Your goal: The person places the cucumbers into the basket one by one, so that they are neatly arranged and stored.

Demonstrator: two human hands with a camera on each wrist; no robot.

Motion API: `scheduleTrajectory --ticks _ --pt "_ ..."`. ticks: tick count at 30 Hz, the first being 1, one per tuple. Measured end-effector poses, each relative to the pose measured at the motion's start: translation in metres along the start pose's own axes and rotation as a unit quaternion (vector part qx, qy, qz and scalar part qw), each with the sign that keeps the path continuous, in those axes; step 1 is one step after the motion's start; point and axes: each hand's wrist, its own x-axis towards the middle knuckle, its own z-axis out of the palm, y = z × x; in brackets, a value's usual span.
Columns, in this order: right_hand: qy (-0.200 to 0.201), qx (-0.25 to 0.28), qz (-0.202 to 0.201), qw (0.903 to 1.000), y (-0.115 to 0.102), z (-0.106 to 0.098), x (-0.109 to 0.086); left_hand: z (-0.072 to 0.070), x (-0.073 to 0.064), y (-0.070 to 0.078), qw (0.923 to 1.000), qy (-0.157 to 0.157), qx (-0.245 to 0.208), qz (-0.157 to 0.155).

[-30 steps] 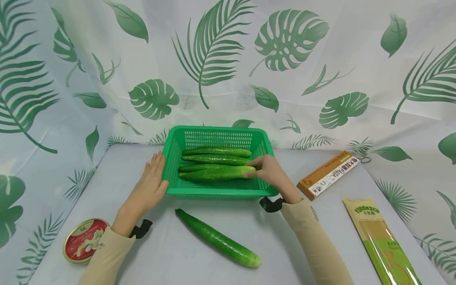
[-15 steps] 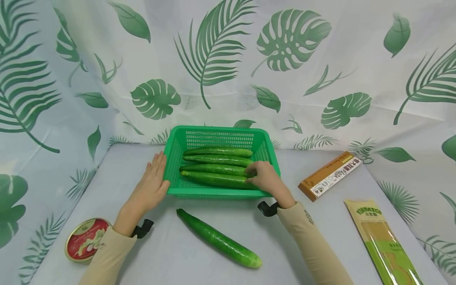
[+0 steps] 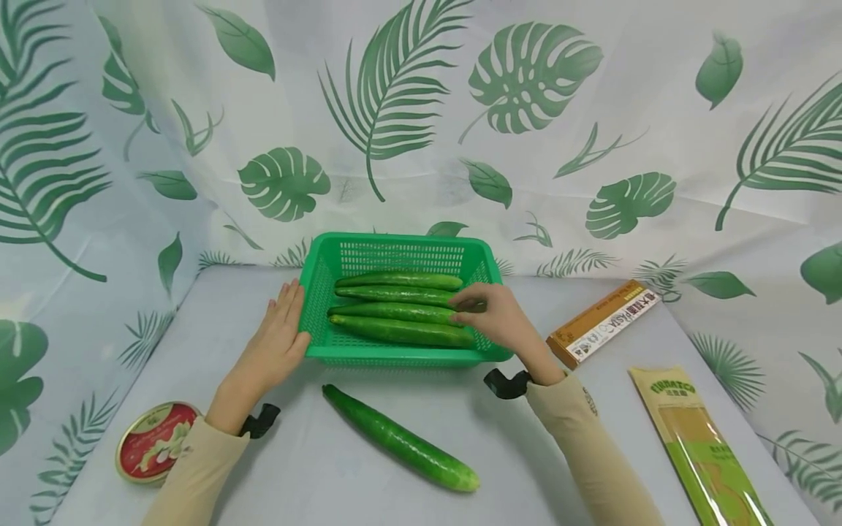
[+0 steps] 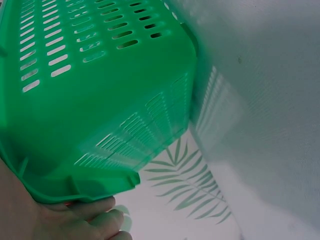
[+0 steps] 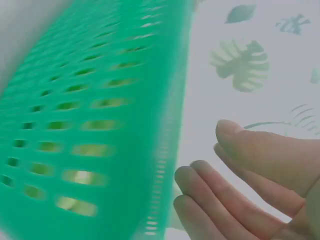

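In the head view a green perforated plastic basket [image 3: 401, 355] holds several cucumbers [image 3: 401, 331] lying crosswise, side by side. My left hand [image 3: 276, 329] rests along the basket's left rim with its fingers straight. The left wrist view shows those fingers [image 4: 102, 220] at the rim's underside. Over the right ends of the cucumbers is my right hand [image 3: 496, 314], thumb and fingers apart. Seen from the right wrist, the same hand [image 5: 245, 185] has a gap between thumb and fingers and holds nothing. One more cucumber [image 3: 401, 438] lies slantwise on the table in front of the basket.
A round red tin [image 3: 154, 446] sits at the left, partly behind the left sleeve. To the right lie a brown and white pasta box [image 3: 601, 324] and a green and yellow pasta packet [image 3: 697, 446]. A leaf-print curtain [image 3: 395, 197] hangs behind the basket.
My right hand had hold of the front cucumber's right end, set it down and let go, then lifted slightly back. The front two cucumbers, overlapping before, now lie apart. The left hand stays put.
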Motion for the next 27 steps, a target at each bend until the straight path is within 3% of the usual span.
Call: scheduleTrajectory --ticks 6,10,17,23,27 --pt "0.004 0.01 -0.063 0.998 -0.027 -0.019 -0.016 0.0 0.0 -0.001 1.0 0.0 0.0 0.001" --pt "-0.007 0.021 -0.082 0.9964 -0.044 -0.026 -0.034 0.001 0.0 -0.001 1.0 0.002 0.004 0.003" --pt "-0.032 0.012 -0.12 0.9922 -0.066 -0.025 -0.071 0.002 -0.001 -0.001 1.0 0.001 0.007 0.004" --pt "-0.082 -0.011 -0.097 0.9918 -0.06 -0.005 -0.097 0.002 -0.001 -0.002 1.0 0.0 0.006 0.005" --pt "-0.146 -0.004 -0.036 0.9886 -0.046 0.015 -0.112 0.002 -0.001 -0.002 1.0 -0.002 0.004 0.005"
